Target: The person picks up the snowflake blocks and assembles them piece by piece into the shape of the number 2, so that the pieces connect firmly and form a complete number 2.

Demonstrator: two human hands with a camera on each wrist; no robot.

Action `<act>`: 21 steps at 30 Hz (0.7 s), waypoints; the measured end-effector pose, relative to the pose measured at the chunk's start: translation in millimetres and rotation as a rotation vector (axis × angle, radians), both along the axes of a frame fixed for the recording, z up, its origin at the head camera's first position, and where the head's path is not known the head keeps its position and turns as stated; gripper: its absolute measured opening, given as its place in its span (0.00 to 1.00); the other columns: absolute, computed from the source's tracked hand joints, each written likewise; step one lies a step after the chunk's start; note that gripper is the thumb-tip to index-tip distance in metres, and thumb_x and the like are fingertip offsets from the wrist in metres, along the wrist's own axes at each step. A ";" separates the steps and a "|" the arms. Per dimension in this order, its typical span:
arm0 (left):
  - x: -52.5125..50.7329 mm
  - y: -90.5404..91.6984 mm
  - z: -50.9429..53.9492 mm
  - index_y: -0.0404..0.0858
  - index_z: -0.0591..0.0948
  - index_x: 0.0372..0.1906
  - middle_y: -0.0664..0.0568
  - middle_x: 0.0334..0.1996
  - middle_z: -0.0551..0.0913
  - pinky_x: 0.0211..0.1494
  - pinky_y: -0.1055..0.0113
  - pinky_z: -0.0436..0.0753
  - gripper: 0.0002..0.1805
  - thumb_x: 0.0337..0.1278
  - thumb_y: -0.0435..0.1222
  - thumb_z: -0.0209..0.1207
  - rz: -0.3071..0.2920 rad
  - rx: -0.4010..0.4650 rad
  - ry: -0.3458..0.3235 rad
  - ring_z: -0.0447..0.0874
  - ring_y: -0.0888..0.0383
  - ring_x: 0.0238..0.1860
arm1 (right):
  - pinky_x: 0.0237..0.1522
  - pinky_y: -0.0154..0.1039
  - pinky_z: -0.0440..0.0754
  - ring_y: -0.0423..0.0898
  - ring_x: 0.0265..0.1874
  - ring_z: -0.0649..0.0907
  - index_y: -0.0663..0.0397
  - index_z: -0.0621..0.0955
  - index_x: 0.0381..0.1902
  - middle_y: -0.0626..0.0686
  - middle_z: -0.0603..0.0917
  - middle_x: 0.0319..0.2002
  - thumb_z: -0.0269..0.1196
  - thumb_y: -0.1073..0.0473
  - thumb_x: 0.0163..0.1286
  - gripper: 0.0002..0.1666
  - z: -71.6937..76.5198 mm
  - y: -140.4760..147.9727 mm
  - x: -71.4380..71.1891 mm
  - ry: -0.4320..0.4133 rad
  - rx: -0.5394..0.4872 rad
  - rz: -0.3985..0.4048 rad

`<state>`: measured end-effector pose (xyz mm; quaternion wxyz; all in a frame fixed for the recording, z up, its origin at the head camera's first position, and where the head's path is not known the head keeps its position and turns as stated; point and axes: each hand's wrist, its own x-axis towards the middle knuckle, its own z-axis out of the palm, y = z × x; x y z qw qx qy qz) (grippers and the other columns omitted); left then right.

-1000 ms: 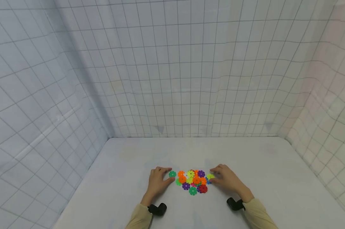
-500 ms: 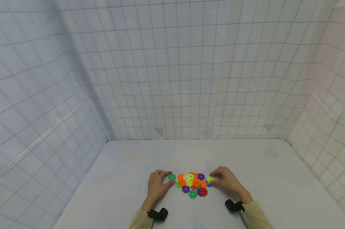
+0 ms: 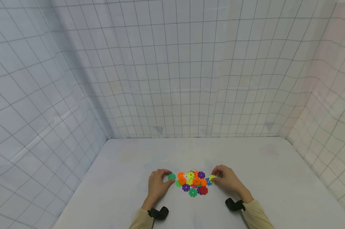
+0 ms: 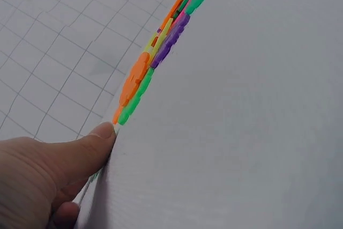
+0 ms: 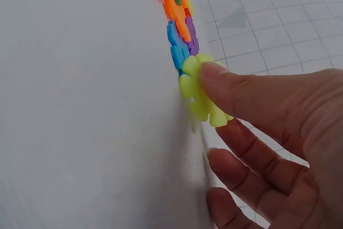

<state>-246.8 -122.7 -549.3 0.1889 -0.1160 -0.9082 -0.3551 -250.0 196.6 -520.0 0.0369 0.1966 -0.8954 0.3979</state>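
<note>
A: First, the yellow disc (image 5: 196,99). Where?
B: In the right hand (image 3: 228,180), pinched with the thumb across its face, over bent lower fingers. Tilted in the right wrist view.
A: And the green disc (image 3: 172,176)?
B: Held in the left hand (image 3: 158,184), between thumb and index finger, by opposite edges. Mostly hidden behind the thumb in the left wrist view.
A: Just past the right fingertips?
B: A blue disc (image 5: 178,49), partly behind the yellow rim; contact unclear. Little room there.
A: Beyond the left thumb?
B: A light green disc (image 3: 178,183), just beside the held one. Then, between both hands, a pile of discs (image 3: 190,182), overlapping, with a red disc (image 3: 203,190) at the near edge, toward the right hand.
A: Room around?
B: Wide stretches of white table (image 3: 126,178) outside either hand, and more past the fingertips, up to the far edge. Behind that edge, a gridded wall (image 3: 166,79).
</note>
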 end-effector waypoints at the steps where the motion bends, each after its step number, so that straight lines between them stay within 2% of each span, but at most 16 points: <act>1: -0.3 -0.4 0.2 0.45 0.83 0.38 0.58 0.31 0.79 0.39 0.62 0.69 0.14 0.43 0.43 0.72 -0.014 0.022 -0.011 0.71 0.58 0.33 | 0.35 0.37 0.76 0.43 0.31 0.74 0.51 0.79 0.32 0.43 0.77 0.29 0.72 0.60 0.55 0.10 1.0 -0.3 0.4 -0.014 -0.018 0.001; 4: -1.0 -1.0 1.8 0.45 0.84 0.36 0.63 0.26 0.79 0.34 0.68 0.72 0.11 0.46 0.42 0.71 -0.064 0.117 -0.066 0.73 0.64 0.27 | 0.30 0.35 0.75 0.43 0.27 0.74 0.52 0.79 0.31 0.44 0.76 0.26 0.71 0.62 0.57 0.09 3.4 -0.6 0.9 -0.046 -0.059 0.011; 7: -0.9 -0.4 4.3 0.43 0.85 0.34 0.62 0.25 0.81 0.32 0.70 0.76 0.09 0.49 0.41 0.70 -0.098 0.208 -0.118 0.76 0.66 0.26 | 0.29 0.34 0.76 0.42 0.26 0.75 0.52 0.79 0.30 0.44 0.76 0.25 0.70 0.61 0.58 0.09 5.8 -1.3 0.8 -0.050 -0.081 0.021; 12: 1.1 4.0 9.5 0.37 0.86 0.34 0.56 0.26 0.84 0.32 0.69 0.79 0.10 0.51 0.40 0.69 -0.120 0.361 -0.190 0.80 0.62 0.26 | 0.28 0.34 0.76 0.42 0.25 0.76 0.52 0.79 0.32 0.44 0.78 0.26 0.70 0.61 0.59 0.08 11.6 -3.7 1.2 -0.046 -0.126 0.006; 14: 1.9 6.4 11.2 0.34 0.86 0.35 0.52 0.26 0.85 0.32 0.70 0.79 0.11 0.52 0.39 0.68 -0.155 0.449 -0.222 0.82 0.59 0.26 | 0.28 0.34 0.77 0.43 0.25 0.77 0.52 0.80 0.34 0.45 0.79 0.27 0.69 0.61 0.59 0.08 15.1 -5.1 1.7 -0.051 -0.156 0.003; 16: 6.1 10.5 20.7 0.30 0.84 0.37 0.48 0.26 0.85 0.32 0.69 0.80 0.12 0.54 0.37 0.67 -0.182 0.523 -0.281 0.84 0.55 0.27 | 0.30 0.37 0.80 0.46 0.27 0.80 0.54 0.80 0.36 0.46 0.80 0.28 0.68 0.61 0.60 0.08 19.5 -6.9 3.0 -0.066 -0.205 0.018; 18: 9.3 14.6 30.0 0.28 0.83 0.37 0.45 0.27 0.85 0.30 0.68 0.80 0.13 0.55 0.37 0.65 -0.210 0.587 -0.334 0.85 0.52 0.27 | 0.33 0.43 0.82 0.53 0.29 0.82 0.59 0.79 0.38 0.51 0.81 0.29 0.67 0.64 0.61 0.08 34.0 -11.3 9.3 -0.093 -0.260 0.044; 21: 16.7 22.3 54.2 0.26 0.81 0.39 0.39 0.29 0.85 0.30 0.66 0.80 0.14 0.58 0.36 0.64 -0.237 0.645 -0.421 0.85 0.47 0.30 | 0.36 0.51 0.82 0.54 0.29 0.84 0.65 0.78 0.40 0.58 0.82 0.30 0.64 0.69 0.62 0.09 57.3 -17.7 19.0 -0.105 -0.330 0.086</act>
